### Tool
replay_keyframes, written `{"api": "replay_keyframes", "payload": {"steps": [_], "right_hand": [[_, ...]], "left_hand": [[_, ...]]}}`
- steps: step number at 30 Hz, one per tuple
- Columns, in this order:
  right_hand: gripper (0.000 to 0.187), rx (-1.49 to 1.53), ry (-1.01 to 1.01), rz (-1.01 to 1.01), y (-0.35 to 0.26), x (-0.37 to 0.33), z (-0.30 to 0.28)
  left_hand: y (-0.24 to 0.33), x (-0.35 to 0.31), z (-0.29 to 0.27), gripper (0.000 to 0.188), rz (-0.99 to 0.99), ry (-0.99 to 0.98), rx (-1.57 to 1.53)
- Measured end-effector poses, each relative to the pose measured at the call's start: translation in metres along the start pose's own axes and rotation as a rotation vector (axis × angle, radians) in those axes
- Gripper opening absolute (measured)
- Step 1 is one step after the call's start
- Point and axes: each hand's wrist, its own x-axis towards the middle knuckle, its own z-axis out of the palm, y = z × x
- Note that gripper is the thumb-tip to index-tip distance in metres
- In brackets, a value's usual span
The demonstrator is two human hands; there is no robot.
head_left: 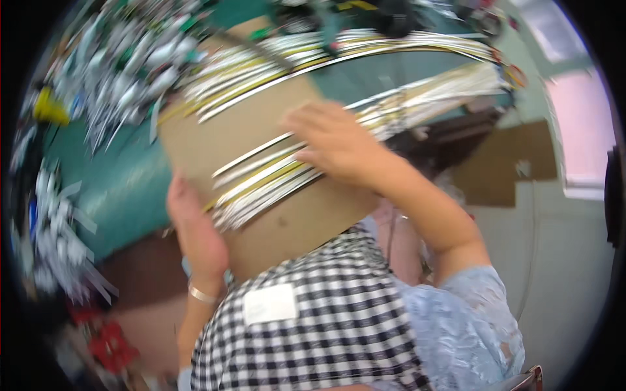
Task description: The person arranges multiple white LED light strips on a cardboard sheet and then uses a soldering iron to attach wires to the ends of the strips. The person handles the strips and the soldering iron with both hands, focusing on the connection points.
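Observation:
A brown cardboard sheet [274, 241] lies tilted between me and the green tabletop. Across it runs a bundle of long, thin white and yellow strips [261, 182], their ends fanned apart at the left. My right hand [339, 143] rests over these strips, fingers lying across them and thumb apart. At the sheet's left edge, my left hand [199, 225] is upright, fingers stretched, beside the strip ends. Some motion blur softens both hands. Farther back, a second bundle of strips [261, 75] lies partly on the cardboard's far end.
A large heap of white and grey wire-like pieces [130, 58] covers the far left of the green table [124, 189]. More white pieces [59, 228] hang at the left edge. A yellow object [51, 107] sits there. Brown cardboard [508, 163] lies at the right.

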Motion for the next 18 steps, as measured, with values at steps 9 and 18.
{"api": "replay_keyframes", "payload": {"steps": [9, 18], "right_hand": [[0.064, -0.398, -0.192, 0.116, -0.008, 0.010, 0.028], [0.063, -0.379, -0.260, 0.132, -0.016, -0.022, 0.020]], "left_hand": [[0.007, 0.009, 0.016, 0.063, 0.044, -0.245, -0.232], [-0.025, -0.057, -0.057, 0.056, -0.134, 0.116, -0.252]]}}
